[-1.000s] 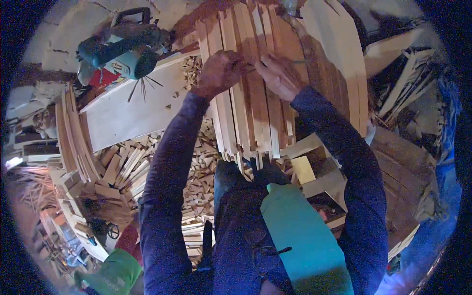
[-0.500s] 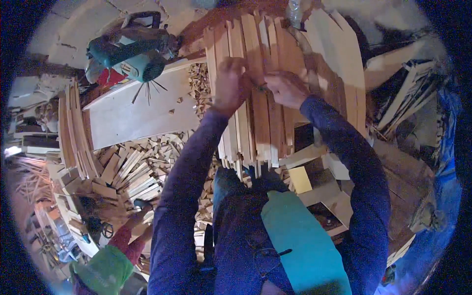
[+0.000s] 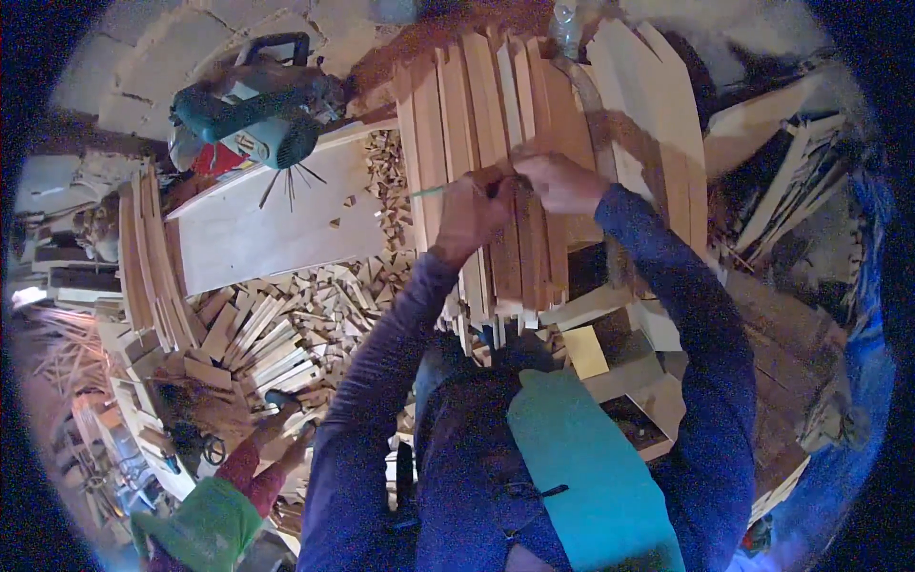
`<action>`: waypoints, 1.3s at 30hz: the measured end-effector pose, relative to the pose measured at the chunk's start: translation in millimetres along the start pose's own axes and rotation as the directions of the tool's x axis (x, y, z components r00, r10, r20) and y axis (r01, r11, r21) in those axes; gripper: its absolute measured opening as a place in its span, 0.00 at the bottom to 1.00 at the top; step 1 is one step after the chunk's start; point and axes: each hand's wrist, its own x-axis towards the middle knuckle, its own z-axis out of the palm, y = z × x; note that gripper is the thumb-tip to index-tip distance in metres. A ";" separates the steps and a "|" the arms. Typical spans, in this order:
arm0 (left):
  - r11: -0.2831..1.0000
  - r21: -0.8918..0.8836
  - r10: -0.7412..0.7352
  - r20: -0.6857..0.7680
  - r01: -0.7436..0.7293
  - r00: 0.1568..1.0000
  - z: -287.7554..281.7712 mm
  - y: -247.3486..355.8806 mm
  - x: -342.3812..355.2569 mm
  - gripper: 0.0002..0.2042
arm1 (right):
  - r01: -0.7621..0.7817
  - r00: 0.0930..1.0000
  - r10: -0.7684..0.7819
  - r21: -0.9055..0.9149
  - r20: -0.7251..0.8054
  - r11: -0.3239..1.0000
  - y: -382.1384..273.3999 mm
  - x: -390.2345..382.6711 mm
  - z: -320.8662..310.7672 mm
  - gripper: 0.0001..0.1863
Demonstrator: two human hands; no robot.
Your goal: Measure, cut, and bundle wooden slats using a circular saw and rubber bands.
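Observation:
A bundle of long pale wooden slats (image 3: 477, 105) stands on end in front of me, leaning away. My left hand (image 3: 472, 214) is closed around a thin green pencil-like stick (image 3: 427, 192) whose tip pokes out to the left across the slats. My right hand (image 3: 562, 181) lies on the same slats just to the right. Its fingers are curled and pinch a slat's edge next to my left hand. Both hands touch near the bundle's middle. My dark blue sleeves and a teal apron (image 3: 581, 467) fill the lower part of the view.
A teal circular saw (image 3: 253, 114) sits on a white board (image 3: 276, 229) at the upper left. Heaps of small wood offcuts (image 3: 286, 324) lie below it, and more slats (image 3: 152, 257) lean at the left. Another person in a green cap (image 3: 205, 524) crouches at the lower left. Wider boards (image 3: 658, 105) stand at the right.
Both hands have slid down the slats toward me and drawn close together. The green stick now shows in my left hand. The view has shifted a little.

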 end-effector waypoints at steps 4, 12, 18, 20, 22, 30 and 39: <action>0.996 0.068 0.056 0.107 -0.064 0.993 -22.7 4.8 10.2 0.09 | 0.006 0.971 -0.027 -0.090 -0.236 0.996 -29.2 -8.1 7.1 0.11; 0.991 0.131 0.001 0.195 -0.028 0.981 -83.9 3.8 8.9 0.10 | -0.205 0.979 0.205 0.172 0.016 0.963 -59.3 26.9 9.4 0.11; 0.992 0.082 0.075 0.208 -0.093 0.975 -54.8 6.7 25.9 0.11 | -0.132 0.964 0.172 0.194 -0.203 0.972 -48.1 5.1 1.2 0.12; 0.933 0.094 0.328 0.175 -0.347 0.928 -20.0 6.3 39.6 0.12 | -0.154 0.937 0.215 0.226 -0.274 0.962 -41.4 -27.3 -12.5 0.15; 0.943 0.098 0.295 0.198 -0.318 0.935 -14.7 36.9 37.6 0.13 | -0.140 0.918 0.242 0.316 -0.313 0.938 -39.2 -44.6 -16.1 0.17; 0.962 0.070 -0.272 0.297 0.263 0.915 -123.7 8.2 12.2 0.08 | 0.103 0.914 -0.028 0.164 -0.405 0.981 -84.8 47.4 15.1 0.19; 0.943 -0.035 0.332 0.182 -0.331 0.926 -25.4 36.2 39.6 0.15 | -0.151 0.817 0.342 0.400 -0.464 0.904 -28.4 -49.4 9.1 0.15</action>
